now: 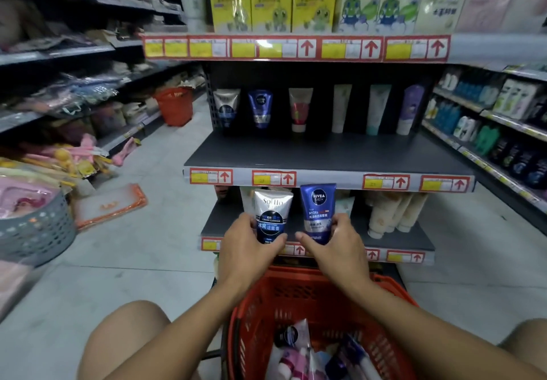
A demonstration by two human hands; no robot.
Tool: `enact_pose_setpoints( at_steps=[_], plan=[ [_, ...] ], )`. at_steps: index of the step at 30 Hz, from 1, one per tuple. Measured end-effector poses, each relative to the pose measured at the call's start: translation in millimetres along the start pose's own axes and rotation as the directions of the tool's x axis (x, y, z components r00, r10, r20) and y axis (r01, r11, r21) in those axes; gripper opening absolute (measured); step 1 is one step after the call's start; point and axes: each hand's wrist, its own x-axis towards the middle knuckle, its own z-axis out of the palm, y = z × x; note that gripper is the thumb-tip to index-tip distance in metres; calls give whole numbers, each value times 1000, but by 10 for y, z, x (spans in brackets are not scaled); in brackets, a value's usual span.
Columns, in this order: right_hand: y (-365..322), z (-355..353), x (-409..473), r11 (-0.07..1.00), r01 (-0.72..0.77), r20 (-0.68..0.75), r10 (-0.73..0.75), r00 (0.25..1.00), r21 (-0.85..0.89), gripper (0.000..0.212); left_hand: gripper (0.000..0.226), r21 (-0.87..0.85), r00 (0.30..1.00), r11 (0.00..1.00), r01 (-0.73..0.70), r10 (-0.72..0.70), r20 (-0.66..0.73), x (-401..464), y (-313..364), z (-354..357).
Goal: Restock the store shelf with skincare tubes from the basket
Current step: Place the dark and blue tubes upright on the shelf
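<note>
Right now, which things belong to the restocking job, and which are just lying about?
Job: white-and-navy tube in left hand; blue tube in right hand; red basket; middle shelf.

Lying about: orange basket; grey basket; yellow boxes.

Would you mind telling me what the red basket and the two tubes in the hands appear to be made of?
Red basket: likely rigid moulded plastic, judging by its slotted walls and even colour. White tube in the left hand and blue tube in the right hand: probably soft plastic, glossy printed surface catching light.
</note>
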Motion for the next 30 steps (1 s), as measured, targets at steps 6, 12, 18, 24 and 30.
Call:
enact_pose_setpoints(
  at_steps=[6,12,18,24,30],
  plan=[
    [-476,56,315,998,44,-42,-42,998,47,69,55,-13,996,1000,-17,15,-93,387,61,-283],
    [-962,153,719,991,69,-83,-59,995,119,68,53,-28,985,999,-42,37,-171,843,120,-587],
    [-1316,267,1275,995,71,-126,-62,990,73,70,52,-6,970,998,-68,65,-235,1408,86,-756],
    [-1408,488,1656,1000,11,-104,-8,995,25,77,52,18,966,999,-43,46,-255,1871,1,-709],
    [-1362,712,1748,1000,-11,-72,10,997,-12,74,55,-12,964,1000,0,-3,-266,2093,-124,-525]
  ],
)
